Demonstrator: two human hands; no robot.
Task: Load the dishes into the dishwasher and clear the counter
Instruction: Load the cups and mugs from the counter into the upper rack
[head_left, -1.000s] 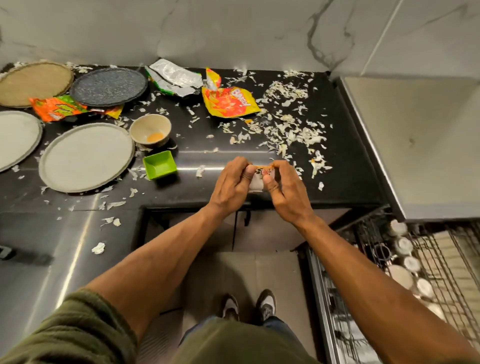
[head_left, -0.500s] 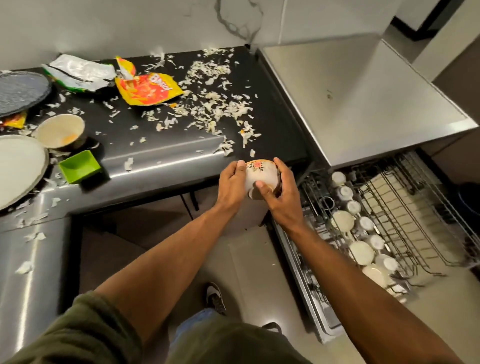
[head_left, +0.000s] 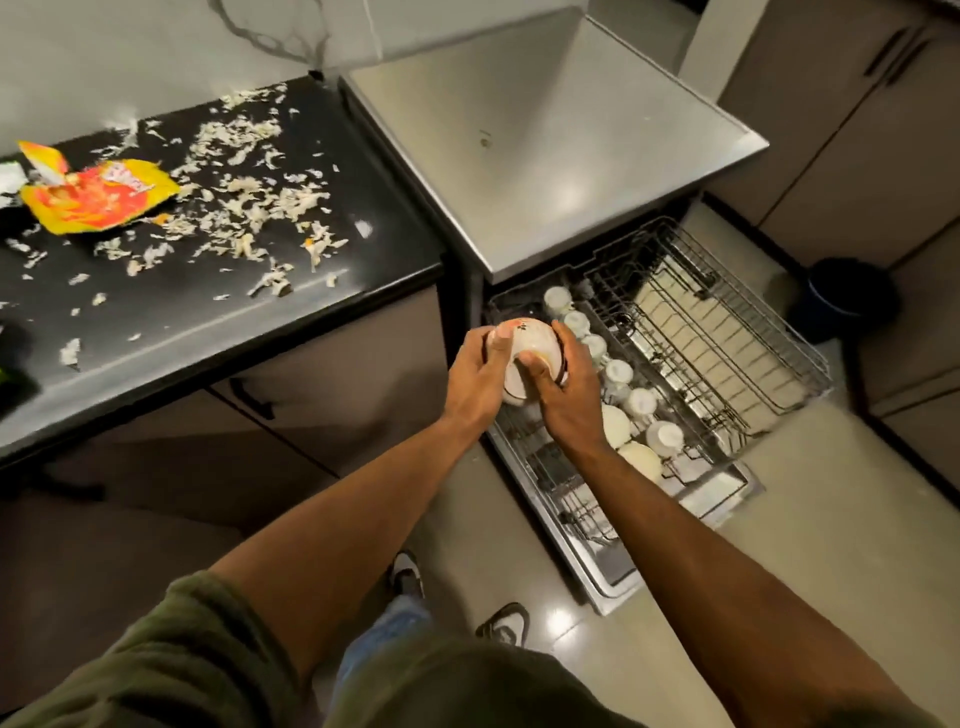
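A small white bowl with a flower print is turned bottom-up between both hands. My left hand grips its left side and my right hand grips its right side. They hold it over the near left corner of the pulled-out dishwasher rack. A row of white cups stands upside down along the rack's left side, with two white bowls nearer me. The rack's right half is bare wire.
The black counter at left is strewn with white scraps and holds a torn yellow-red snack packet. The steel dishwasher top lies behind the rack. A dark bin stands on the floor at right.
Both hands carried the bowl from the counter's front edge rightward and down to the dishwasher rack. The view swung right, so the plates and green dish left the frame.
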